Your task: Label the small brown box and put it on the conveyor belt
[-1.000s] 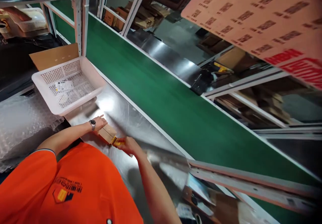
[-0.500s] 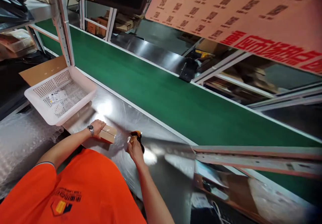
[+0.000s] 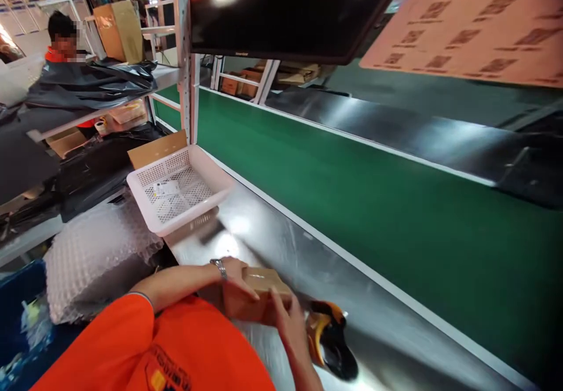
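A small brown cardboard box (image 3: 263, 280) sits on the steel table (image 3: 281, 244) right in front of my orange shirt. My left hand (image 3: 234, 274), with a watch on its wrist, grips the box's left end and top. My right hand (image 3: 285, 320) presses its fingers against the box's right side. A yellow and black tape dispenser (image 3: 331, 339) lies on the table just right of that hand, apart from the box.
A white perforated basket (image 3: 206, 209) with a label in it stands beyond the box. A bubble wrap roll (image 3: 94, 256) and a blue bin (image 3: 20, 309) are at left. The green conveyor belt (image 3: 373, 197) runs along the table's far edge, a dark monitor (image 3: 285, 10) hangs above, and a co-worker (image 3: 59, 30) stands far left.
My right hand drew the tape dispenser away from the box to the right, set it down, and came back onto the box. My view has turned up and to the left.
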Available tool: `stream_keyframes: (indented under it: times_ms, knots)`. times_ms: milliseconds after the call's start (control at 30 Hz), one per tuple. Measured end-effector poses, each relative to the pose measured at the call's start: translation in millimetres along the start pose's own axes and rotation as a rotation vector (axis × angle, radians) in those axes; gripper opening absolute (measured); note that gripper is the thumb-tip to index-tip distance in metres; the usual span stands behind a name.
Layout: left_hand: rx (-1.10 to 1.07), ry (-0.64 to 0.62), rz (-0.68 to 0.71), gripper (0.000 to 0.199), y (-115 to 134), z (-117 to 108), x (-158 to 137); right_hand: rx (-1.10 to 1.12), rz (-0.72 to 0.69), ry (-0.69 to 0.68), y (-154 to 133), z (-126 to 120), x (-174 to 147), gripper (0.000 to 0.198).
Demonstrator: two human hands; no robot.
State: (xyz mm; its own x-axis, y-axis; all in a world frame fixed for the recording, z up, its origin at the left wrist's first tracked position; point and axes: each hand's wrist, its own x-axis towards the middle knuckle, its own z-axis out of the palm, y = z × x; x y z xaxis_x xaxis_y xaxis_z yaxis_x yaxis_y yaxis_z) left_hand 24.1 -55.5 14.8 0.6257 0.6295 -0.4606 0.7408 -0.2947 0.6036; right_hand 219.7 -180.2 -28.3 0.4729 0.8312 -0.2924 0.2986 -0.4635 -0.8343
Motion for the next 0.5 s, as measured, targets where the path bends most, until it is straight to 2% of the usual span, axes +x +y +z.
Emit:
stream_keyframes:
  times_ms: [100,167,200,267,333,367,400,467,500]
  knots:
    - [-0.026,-0.007,-0.024,0.070,9,9,-2,-0.315,-0.122,0.055,-12,-3,17,0.094]
    - [0.012,0.075,0.068,0.056,13,-3,-2,-0.526,-0.203,0.079,-18,9,18,0.093]
    - [0.024,0.120,0.120,0.048,12,-17,-2,-0.625,-0.237,0.097,-19,18,15,0.093]
    - [0.028,0.199,0.193,0.036,4,-59,-5,-0.794,-0.285,0.154,-18,37,6,0.092]
    - [0.071,0.320,0.200,0.033,-15,-117,-13,-0.898,-0.321,0.206,-15,53,-2,0.089]
    - [0.128,0.410,0.170,0.034,-28,-149,-19,-0.928,-0.333,0.222,-13,57,-5,0.088]
    - [0.193,0.494,0.082,0.035,-43,-180,-27,-0.949,-0.340,0.229,-12,60,-6,0.086]
    - [0.238,0.574,-0.046,0.042,-77,-233,-44,-0.978,-0.341,0.208,-10,60,-3,0.084]
    - [0.257,0.595,-0.106,0.042,-94,-253,-51,-0.989,-0.336,0.185,-10,58,0,0.084]
